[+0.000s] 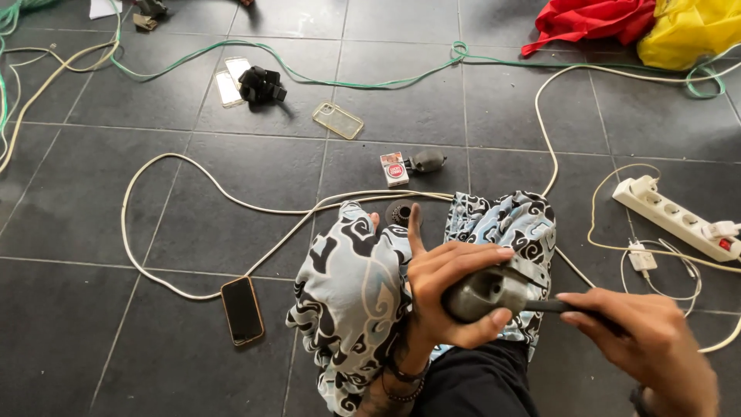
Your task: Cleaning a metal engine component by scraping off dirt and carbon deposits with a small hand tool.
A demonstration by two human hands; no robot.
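I see a grey metal tool housing (494, 289) held low in the middle of the view, above the person's lap and patterned shorts (363, 286). The left hand (444, 289) wraps it from the left, fingers (471, 255) curled over the top, thumb underneath, index finger sticking up. The right hand (656, 347) comes in from the right, fingers closed around a dark tool shaft (552, 306) whose tip meets the housing's right end; probably a screwdriver, but the tip is hidden, so I can't say for sure.

Just beyond the knees a small dark round part (400, 212) lies on the dark tiled floor (77, 332). Further out sit a small red and white box (394, 168) and, just beside it, a grey rounded part (427, 161). A white cable (154, 262) loops across the floor to the left, with a dark phone (242, 310) beside the loop. A clear phone case (337, 120) and a black strap bundle (261, 85) lie further back. A white power strip (675, 216) is at right, a green cable (370, 81) runs across the back, and red cloth (587, 19) and a yellow bag (691, 31) are in the far right corner.
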